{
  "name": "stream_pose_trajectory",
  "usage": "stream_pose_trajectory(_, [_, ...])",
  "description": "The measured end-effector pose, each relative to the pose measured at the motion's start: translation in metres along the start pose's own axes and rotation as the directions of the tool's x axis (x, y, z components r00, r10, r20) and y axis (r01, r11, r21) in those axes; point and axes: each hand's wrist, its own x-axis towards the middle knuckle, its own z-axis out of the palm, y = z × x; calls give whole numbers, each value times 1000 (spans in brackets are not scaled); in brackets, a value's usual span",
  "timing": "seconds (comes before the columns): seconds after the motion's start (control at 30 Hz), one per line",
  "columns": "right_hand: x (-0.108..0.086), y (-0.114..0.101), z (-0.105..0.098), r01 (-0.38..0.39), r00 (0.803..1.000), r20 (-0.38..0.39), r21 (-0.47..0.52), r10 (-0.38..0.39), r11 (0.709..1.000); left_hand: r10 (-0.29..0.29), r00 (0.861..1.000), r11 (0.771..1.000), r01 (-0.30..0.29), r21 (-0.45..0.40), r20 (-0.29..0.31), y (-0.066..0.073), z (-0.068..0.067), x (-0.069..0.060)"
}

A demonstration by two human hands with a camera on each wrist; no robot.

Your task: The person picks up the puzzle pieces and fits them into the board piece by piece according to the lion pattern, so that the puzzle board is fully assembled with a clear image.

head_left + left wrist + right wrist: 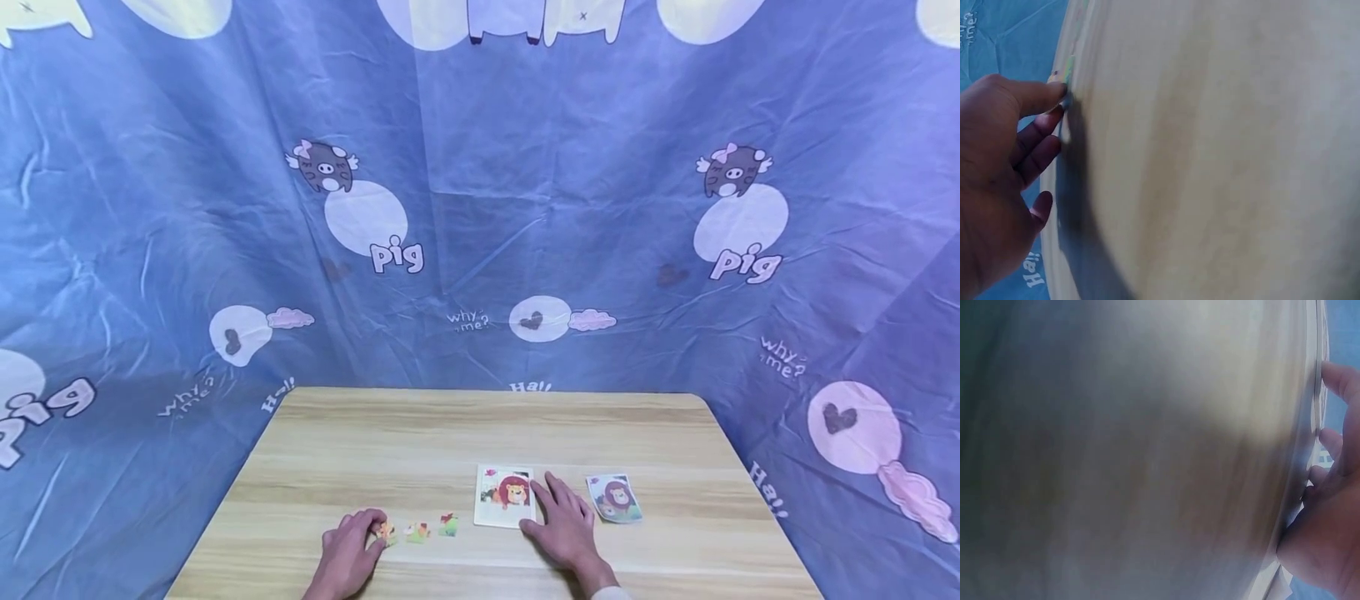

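Orange-and-yellow flat jigsaw piece (387,532): located left of the white rectangular lion puzzle board (501,519). The left hand (348,546) appears to pinch this piece between thumb and fingertips — firmness cannot be judged, as the left wrist view is dim. A slack pinch could drop or flip it. A low sweep toward the board could scatter the pale-and-green jigsaw piece (417,532) and red-and-green jigsaw piece (448,524) lying between. Right hand (564,527): fingers extended at the board's right edge, gripping nothing — uneven pressure could skew the board. An outward knock could displace the glossy rectangular lion card (617,500) right of the board.
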Motion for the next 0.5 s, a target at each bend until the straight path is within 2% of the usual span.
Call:
stream_pose_trajectory(0.2, [-1, 0, 1, -2, 1000, 9, -2, 2, 1000, -29, 999, 999, 28, -47, -28, -1, 3, -2])
stream_pose_trajectory(0.4, [0, 1, 1, 0, 1000, 11, 6, 0, 1000, -45, 994, 994, 34, -103, -101, 2, 7, 0])
stream_pose_trajectory(0.5, [0, 2, 1, 0, 1000, 8, 5, 0, 1000, -68, 993, 987, 53, -151, -92, 8, 10, 3])
